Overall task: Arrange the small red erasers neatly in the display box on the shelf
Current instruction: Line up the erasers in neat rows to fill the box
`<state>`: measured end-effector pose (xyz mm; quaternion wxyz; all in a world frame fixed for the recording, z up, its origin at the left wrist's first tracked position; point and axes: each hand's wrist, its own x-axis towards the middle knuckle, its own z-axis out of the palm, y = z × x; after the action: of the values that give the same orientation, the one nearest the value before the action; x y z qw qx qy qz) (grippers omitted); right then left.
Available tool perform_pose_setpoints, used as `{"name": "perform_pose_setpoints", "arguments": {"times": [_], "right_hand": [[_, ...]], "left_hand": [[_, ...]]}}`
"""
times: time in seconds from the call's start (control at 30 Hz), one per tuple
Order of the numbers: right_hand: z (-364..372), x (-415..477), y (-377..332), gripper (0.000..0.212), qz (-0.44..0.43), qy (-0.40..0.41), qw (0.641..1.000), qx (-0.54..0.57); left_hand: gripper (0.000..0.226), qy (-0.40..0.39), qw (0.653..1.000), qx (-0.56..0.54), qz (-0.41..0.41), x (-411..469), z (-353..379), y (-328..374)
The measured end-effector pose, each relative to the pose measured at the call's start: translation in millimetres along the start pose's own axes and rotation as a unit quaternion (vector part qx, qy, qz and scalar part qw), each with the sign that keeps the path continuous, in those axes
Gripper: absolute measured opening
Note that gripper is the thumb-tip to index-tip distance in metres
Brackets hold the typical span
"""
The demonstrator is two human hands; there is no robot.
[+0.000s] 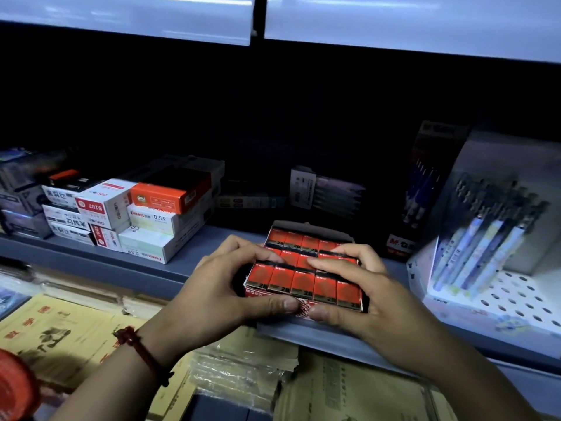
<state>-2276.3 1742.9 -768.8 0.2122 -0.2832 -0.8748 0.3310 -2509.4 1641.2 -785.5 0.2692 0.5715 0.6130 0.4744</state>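
Note:
A cardboard display box (306,309) stands at the front edge of the grey shelf (145,262). Small red erasers (303,282) marked 2B fill it in three rows of several. My left hand (224,287) wraps the box's left side, thumb on its front wall and fingers over the middle row. On the right side, my right hand (364,290) clasps the box the same way, its fingertips meeting the left ones over the middle row. The box's open flap (312,227) stands up at the back. My fingers hide part of the middle row.
Stacked white and orange stationery boxes (151,214) sit to the left on the shelf. A pen display stand (491,238) with blue pens stands right. Dark pen packs (328,192) lie behind. Paper packs (249,369) lie on the lower level.

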Motion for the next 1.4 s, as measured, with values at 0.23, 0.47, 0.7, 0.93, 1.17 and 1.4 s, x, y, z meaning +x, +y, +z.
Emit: {"name": "perform_pose_setpoints", "arguments": {"times": [0.23, 0.47, 0.7, 0.93, 1.17, 1.4], "right_hand": [[-0.7, 0.1, 0.4, 0.062, 0.003, -0.004, 1.0, -0.015], [-2.5, 0.3, -0.7, 0.06, 0.008, -0.031, 0.999, -0.011], [-4.7, 1.6, 0.3, 0.058, 0.013, -0.035, 0.999, -0.018], [-5.7, 0.3, -0.7, 0.06, 0.011, -0.03, 0.999, -0.038], [-7.3, 2.9, 3.0, 0.061, 0.022, -0.026, 0.997, -0.07], [-9.5, 6.7, 7.8, 0.064, 0.027, -0.023, 0.998, -0.044]], "left_hand": [[0.058, -0.014, 0.997, -0.072, -0.03, -1.5, -10.0, 0.1], [0.057, -0.002, 0.995, -0.092, -0.024, -4.0, -8.8, -0.6], [0.056, 0.0, 0.996, -0.082, -0.023, -5.2, -12.0, -2.5], [0.055, -0.017, 0.995, -0.089, -0.042, -5.3, -15.2, -0.5], [0.057, -0.012, 0.999, -0.037, -0.03, -4.7, -7.9, 3.1], [0.059, 0.009, 0.998, 0.056, 0.001, -6.5, -5.2, 3.7]]}}
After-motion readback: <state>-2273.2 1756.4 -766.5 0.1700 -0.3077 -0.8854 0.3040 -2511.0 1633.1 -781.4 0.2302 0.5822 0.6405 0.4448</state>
